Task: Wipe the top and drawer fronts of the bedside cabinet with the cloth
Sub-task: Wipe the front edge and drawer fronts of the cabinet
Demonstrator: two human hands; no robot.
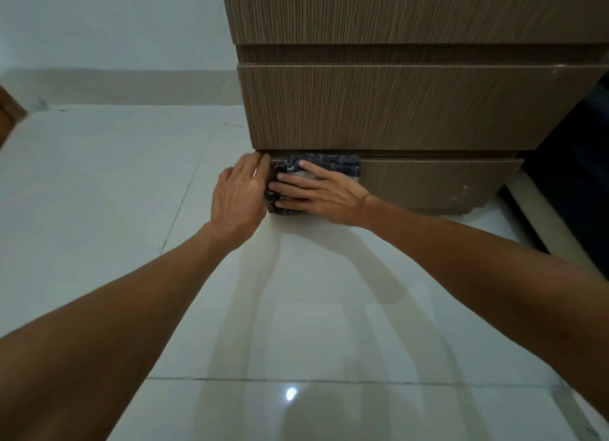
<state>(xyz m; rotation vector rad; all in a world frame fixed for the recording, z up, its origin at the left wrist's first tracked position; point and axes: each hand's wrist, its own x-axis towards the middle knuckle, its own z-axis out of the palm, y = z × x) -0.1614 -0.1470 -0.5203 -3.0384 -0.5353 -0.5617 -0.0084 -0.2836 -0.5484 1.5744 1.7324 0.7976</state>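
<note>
Cloth (324, 167): on bottom drawer front (438, 185), left end, pinned flat under right hand (318, 195), fingers spread. Left hand (238, 196): apparently steadying cabinet corner, fingers uncurled. Advice: even pressure, sweep rightward.

The bedside cabinet (412, 104) fills the upper right of the frame, standing on the floor (99, 193). At frame centre, the cloth (324, 167) lies against the left end of the lowest drawer front (438, 183), under the right hand (316, 193); the left hand (237, 193) sits just left, at the cabinet's corner.
</note>
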